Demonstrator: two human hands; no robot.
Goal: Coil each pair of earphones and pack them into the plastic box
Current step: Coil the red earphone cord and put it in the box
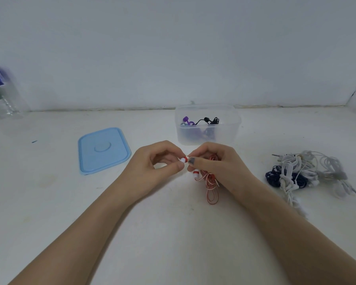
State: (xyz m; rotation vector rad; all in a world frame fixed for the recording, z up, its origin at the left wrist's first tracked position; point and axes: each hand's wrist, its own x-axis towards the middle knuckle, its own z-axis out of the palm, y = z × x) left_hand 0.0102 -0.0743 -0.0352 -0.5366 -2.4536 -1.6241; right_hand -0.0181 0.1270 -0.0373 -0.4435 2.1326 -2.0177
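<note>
Both hands meet above the middle of the white table. My left hand (152,163) pinches a red-and-white earbud (184,159) between thumb and forefinger. My right hand (216,163) grips the red-and-white earphones (211,182); their cable loops hang below the hand onto the table, and a second earbud (196,174) dangles under the thumb. Just behind the hands stands the clear plastic box (232,128), holding purple earphones (187,121) and black earphones (211,120). A tangled pile of white earphones (308,171) and dark blue earphones (273,177) lies to the right.
The box's light blue lid (103,150) lies flat on the table to the left. A clear plastic water bottle (0,93) stands at the far left by the wall. The white wall runs close behind the box.
</note>
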